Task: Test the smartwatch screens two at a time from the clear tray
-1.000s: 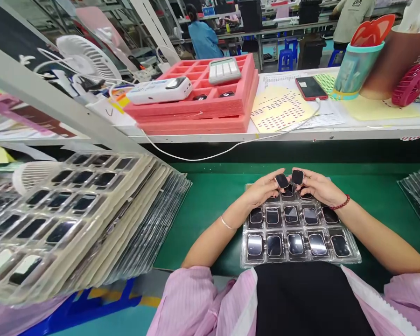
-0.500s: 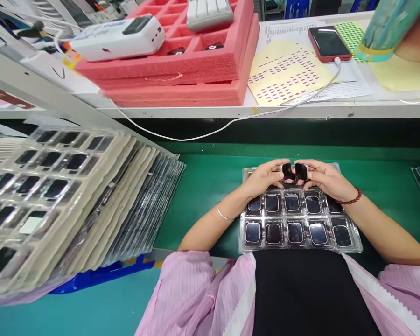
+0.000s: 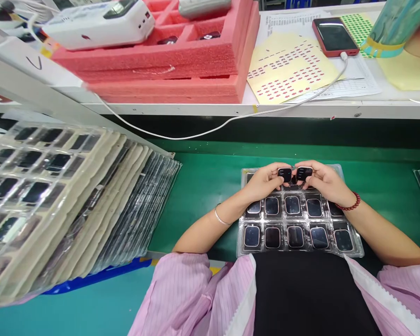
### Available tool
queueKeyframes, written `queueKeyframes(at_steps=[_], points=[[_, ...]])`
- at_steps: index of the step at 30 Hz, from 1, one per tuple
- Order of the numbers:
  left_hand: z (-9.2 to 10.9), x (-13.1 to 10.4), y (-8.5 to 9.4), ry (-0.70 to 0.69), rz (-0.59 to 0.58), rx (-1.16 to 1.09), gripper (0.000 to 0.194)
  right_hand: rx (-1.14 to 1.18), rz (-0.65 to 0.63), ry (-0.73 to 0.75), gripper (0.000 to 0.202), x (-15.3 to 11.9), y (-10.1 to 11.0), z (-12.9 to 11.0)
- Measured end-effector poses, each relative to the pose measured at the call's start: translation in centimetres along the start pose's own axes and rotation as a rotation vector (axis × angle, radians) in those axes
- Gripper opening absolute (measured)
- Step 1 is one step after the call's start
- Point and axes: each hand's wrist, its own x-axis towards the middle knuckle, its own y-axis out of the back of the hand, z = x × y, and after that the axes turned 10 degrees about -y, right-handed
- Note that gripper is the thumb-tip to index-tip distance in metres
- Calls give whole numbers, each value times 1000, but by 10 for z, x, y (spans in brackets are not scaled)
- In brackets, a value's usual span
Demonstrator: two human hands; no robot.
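My left hand (image 3: pixel 265 180) is closed on a square smartwatch (image 3: pixel 284 175), its thumb at the lower edge of the lit screen. Close beside it, a second smartwatch (image 3: pixel 304 173) is gripped by my right hand (image 3: pixel 325 179), and small text shows on that screen too. Both are held side by side above the far rows of a clear plastic tray (image 3: pixel 287 218). Dark-faced watches such as this one (image 3: pixel 295 237) sit in the tray's compartments. My hands hide part of the far row.
Stacked plastic trays (image 3: pixel 91 200) lean at the left, several holding watches. On the shelf above are a red foam tray (image 3: pixel 210 88), a white boxy device (image 3: pixel 98 28), sticker sheets (image 3: pixel 287 70) and a phone (image 3: pixel 336 36). A white cable (image 3: pixel 182 138) droops below the shelf edge.
Both smartwatch screens were dark and now show lit text. The watches have been turned to face up toward me. The whole view has shifted slightly.
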Motion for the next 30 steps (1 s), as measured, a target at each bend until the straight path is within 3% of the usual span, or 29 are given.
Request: queueKeyframes(at_steps=[7, 15, 22, 30], points=[[8, -5, -3, 16, 5, 69, 25, 14, 63, -67, 24, -4, 1, -7], [7, -6, -4, -65, 2, -2, 37, -29, 25, 7, 29, -5, -1, -6], [6, -6, -5, 37, 37, 25, 26, -103, 47, -3, 22, -6, -4, -6], [7, -6, -6, 31, 29, 35, 25, -123, 39, -7, 22, -6, -3, -6]])
